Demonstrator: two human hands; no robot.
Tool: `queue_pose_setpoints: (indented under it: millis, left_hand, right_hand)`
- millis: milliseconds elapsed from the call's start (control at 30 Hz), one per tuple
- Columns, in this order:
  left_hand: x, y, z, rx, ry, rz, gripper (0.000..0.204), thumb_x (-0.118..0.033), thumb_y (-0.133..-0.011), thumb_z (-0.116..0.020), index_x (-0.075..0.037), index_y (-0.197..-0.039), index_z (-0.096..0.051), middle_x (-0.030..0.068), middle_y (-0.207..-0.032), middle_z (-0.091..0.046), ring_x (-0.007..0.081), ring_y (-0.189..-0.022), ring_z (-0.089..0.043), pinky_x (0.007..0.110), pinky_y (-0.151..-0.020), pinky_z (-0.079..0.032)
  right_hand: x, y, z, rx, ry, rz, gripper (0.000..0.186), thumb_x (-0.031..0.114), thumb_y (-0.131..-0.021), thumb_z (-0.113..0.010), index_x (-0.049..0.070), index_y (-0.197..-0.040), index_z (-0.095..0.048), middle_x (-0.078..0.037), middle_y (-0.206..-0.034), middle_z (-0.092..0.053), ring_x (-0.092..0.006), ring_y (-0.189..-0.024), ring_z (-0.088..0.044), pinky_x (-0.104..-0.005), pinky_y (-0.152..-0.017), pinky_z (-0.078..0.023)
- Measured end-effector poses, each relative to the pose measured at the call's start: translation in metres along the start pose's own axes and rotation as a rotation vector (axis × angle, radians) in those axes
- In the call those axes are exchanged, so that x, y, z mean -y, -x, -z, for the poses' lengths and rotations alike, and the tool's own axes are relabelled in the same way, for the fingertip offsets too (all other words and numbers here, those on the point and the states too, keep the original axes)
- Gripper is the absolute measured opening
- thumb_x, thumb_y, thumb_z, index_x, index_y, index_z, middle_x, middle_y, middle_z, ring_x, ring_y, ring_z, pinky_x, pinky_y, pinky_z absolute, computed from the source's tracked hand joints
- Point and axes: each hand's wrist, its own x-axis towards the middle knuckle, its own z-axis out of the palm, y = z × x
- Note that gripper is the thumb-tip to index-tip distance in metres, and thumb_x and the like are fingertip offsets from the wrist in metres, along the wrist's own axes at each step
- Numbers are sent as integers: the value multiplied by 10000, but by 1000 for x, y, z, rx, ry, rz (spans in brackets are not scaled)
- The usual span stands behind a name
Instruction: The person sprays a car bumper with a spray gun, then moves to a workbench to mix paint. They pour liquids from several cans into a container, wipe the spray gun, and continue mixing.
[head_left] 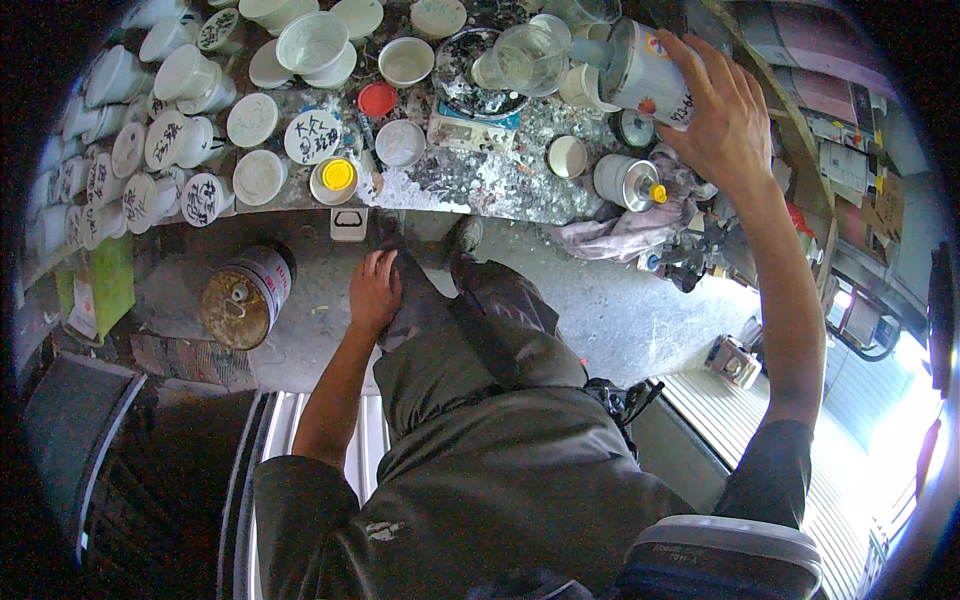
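My right hand (722,115) is wrapped round a metal can (640,75), at the far right of the workbench. The can is tipped on its side. Its narrow grey spout points left, at the mouth of a clear plastic cup (532,58). Whether liquid is running out I cannot make out. Left of the cup is a round black-rimmed plate (463,82), with a boxy white-and-blue device (475,132) just in front of it. My left hand (376,290) rests on my left leg by the knee, fingers laid out and holding nothing.
Many lidded white tubs (170,140) crowd the bench's left side. A red lid (377,99), a yellow lid (339,175) and a yellow-capped can (625,182) lie nearer. Rags (620,232) hang over the front edge. A stained drum (245,297) stands on the floor.
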Motion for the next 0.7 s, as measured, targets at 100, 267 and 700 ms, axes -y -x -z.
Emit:
queue_pose_setpoints:
  millis: [100, 267, 700]
  left_hand:
    - [1, 0, -2, 1, 13, 3, 400, -135, -917, -635, -73, -1311, -600, 139, -1248, -594, 357, -1115, -589, 462, -969, -487]
    - [2, 0, -4, -6, 10, 3, 393, -140, -919, -634, -76, -1305, -601, 140, -1236, -596, 356, -1105, -589, 462, -960, -490]
    - [0, 2, 0, -12, 10, 16, 391, -125, -912, -632, -71, -1299, -610, 147, -1233, -594, 362, -1105, -588, 465, -958, -489]
  right_hand:
    - [0, 0, 0, -9, -10, 2, 1036, 212, -648, -896, 302, -1550, -396, -98, -1455, -542, -355, -1288, -560, -491, -1109, -440]
    - [0, 2, 0, -16, 4, 8, 1045, 202, -640, -901, 307, -1550, -398, -90, -1455, -545, -346, -1289, -564, -487, -1108, -446]
    - [3, 1, 2, -14, 1, 1, 1045, 210, -640, -905, 304, -1548, -398, -90, -1446, -549, -345, -1284, -567, -486, -1095, -453]
